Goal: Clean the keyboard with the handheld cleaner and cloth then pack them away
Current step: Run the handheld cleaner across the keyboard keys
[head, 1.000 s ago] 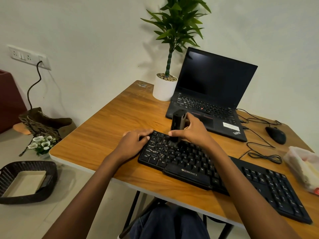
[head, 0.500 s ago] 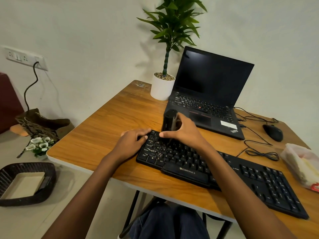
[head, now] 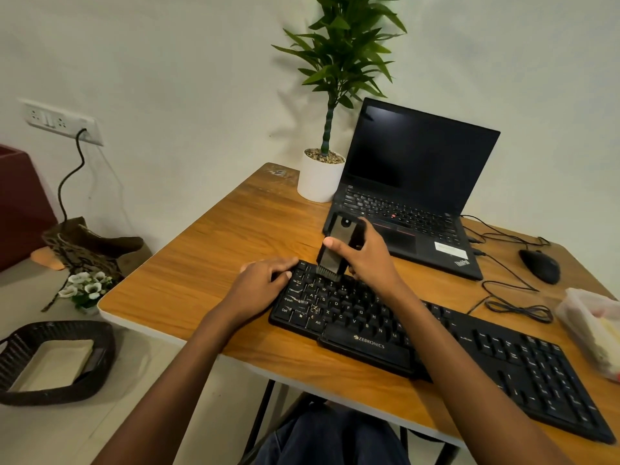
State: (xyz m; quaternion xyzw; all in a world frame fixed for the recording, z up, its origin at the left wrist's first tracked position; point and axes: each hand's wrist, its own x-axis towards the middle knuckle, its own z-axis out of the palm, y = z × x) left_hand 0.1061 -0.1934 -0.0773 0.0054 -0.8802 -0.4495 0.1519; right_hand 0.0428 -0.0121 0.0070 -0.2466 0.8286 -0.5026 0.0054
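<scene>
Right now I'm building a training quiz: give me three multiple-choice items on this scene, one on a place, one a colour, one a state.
1. Where does the brush end of the handheld cleaner rest? A) on the mouse B) on the bare desk C) on the top-left keys of the keyboard
2. What colour is the plant pot? A) black B) white C) red
3. What state is the laptop in? A) open, screen dark B) open, showing a document C) lid shut
Answers: C, the bristles meet the upper key rows beside the left hand; B, the pot by the wall is plainly white; A, the lid stands up and the screen is black.
</scene>
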